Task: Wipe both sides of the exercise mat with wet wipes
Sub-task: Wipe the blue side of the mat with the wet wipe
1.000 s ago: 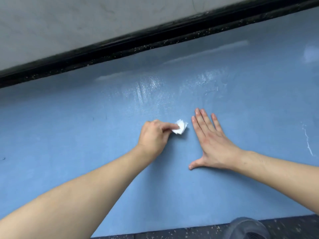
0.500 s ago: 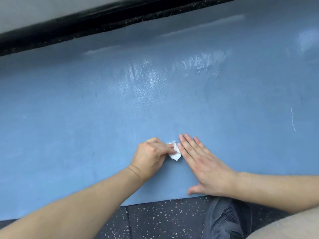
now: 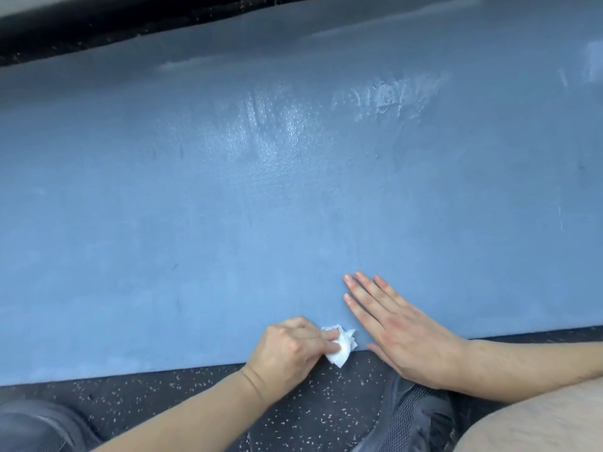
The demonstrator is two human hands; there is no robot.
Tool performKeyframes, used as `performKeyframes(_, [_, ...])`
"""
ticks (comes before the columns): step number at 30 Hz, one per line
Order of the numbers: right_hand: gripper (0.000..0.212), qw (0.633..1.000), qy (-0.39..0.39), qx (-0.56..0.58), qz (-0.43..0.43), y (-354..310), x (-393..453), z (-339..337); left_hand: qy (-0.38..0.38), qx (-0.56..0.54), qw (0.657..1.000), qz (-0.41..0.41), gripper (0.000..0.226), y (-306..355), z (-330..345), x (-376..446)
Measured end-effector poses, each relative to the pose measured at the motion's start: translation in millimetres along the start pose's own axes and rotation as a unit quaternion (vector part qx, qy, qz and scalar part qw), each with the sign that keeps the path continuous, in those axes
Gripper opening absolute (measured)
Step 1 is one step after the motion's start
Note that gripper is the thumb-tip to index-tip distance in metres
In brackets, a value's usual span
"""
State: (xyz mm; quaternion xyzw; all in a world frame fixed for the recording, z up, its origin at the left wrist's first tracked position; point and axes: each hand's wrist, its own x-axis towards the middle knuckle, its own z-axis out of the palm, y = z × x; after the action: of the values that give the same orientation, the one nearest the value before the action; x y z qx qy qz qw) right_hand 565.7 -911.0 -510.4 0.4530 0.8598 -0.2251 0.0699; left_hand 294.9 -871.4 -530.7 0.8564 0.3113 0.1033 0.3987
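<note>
The blue exercise mat [image 3: 228, 207] lies flat on the speckled dark floor [image 3: 182, 396], wet streaks shining further up. At its near edge the left hand [image 3: 290, 349] pinches a crumpled wet wipe [image 3: 341, 349]; just beside it the right hand [image 3: 401, 331] presses flat, fingers straight.

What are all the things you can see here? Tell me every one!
exercise mat: one, blue, lying flat on the floor and filling most of the view, with shiny wet streaks on its far half
wet wipe: one, white, crumpled, at the mat's near edge
floor: dark with pale speckles, in front of the mat
baseboard: one, black, behind the mat
shoes: two, grey, on the floor, bottom left and bottom right
left hand: pinches the wipe
right hand: flat on the mat, beside the wipe
</note>
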Motion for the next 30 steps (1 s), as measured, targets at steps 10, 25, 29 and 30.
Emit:
performKeyframes(10, [0.105, 0.990, 0.091, 0.027, 0.107, 133.3, 107.8, -89.9, 0.283, -0.177, 0.899, -0.282, 0.017, -36.4, -102.4, 136.9])
performKeyframes(25, [0.152, 0.953, -0.051, 0.087, 0.284, 256.2, 166.0, -150.8, 0.270, 0.121, 0.927, -0.231, 0.025, -142.0, -207.7, 393.8])
performKeyframes(29, [0.153, 0.953, -0.056, 0.086, 0.285, 256.0, 166.2, -150.9, 0.190, 0.145, 0.966, -0.103, 0.024, -115.0, -158.6, 325.7])
performKeyframes(30, [0.153, 0.954, -0.053, 0.083, 0.284, 255.6, 166.4, -151.1, 0.170, 0.128, 0.974, -0.079, 0.023, -107.4, -146.5, 304.7])
